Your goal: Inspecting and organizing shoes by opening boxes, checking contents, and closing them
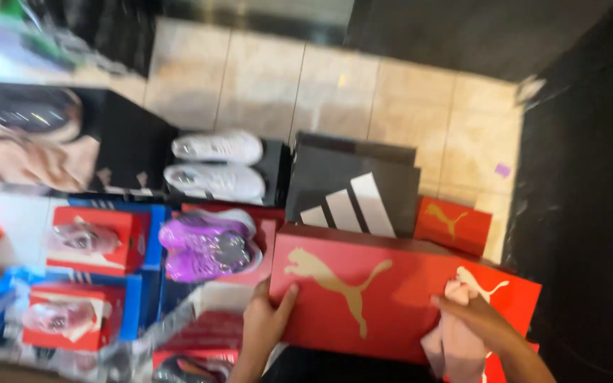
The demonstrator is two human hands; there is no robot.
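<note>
A red shoe box with a gold animal figure on its lid lies in front of me, tilted a little. My left hand grips its left end, thumb on the lid. My right hand presses a pale pink cloth against the box's right part. A dark grey box with three white stripes stands just behind it, and another red box peeks out to the right.
White shoes and purple shoes rest on boxes at the middle left. Red and blue boxes with wrapped shoes fill the left. Beige floor tiles lie beyond. A dark wall stands on the right.
</note>
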